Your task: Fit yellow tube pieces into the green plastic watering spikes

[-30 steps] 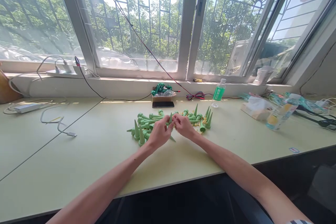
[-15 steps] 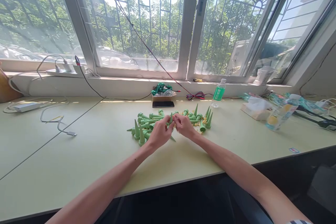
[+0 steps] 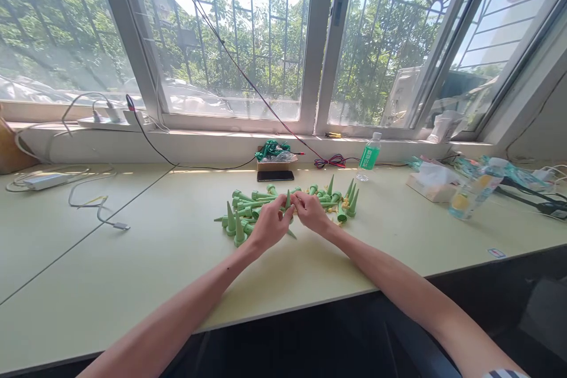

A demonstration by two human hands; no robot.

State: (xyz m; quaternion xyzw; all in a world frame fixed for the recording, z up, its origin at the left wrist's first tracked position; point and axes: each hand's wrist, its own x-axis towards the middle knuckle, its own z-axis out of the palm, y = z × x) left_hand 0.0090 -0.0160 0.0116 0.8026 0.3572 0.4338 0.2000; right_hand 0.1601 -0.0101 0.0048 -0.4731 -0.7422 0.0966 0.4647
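My left hand [image 3: 271,222] is closed around a green plastic spike [image 3: 288,199], whose pointed end sticks up between thumb and fingers. Right beside it, my right hand [image 3: 312,211] has its fingertips pinched together near the spike; what they hold is hidden. Several more green spikes [image 3: 239,231] lie and stand in a heap around both hands, some upright on their wide ends. Small yellow pieces [image 3: 345,203] are scattered among the spikes on the right. One spike's tip [image 3: 292,234] pokes out below my hands.
Behind the heap lie a black phone [image 3: 275,176] and a small box of green cords [image 3: 273,153]. A green-labelled bottle [image 3: 369,156] stands to the right, then a tissue box [image 3: 432,182] and another bottle [image 3: 476,192]. Cables [image 3: 100,207] lie on the left of the table [image 3: 168,271].
Almost nothing differs. The spike in my left hand has shifted very slightly to the left; both hands stay in the same place.
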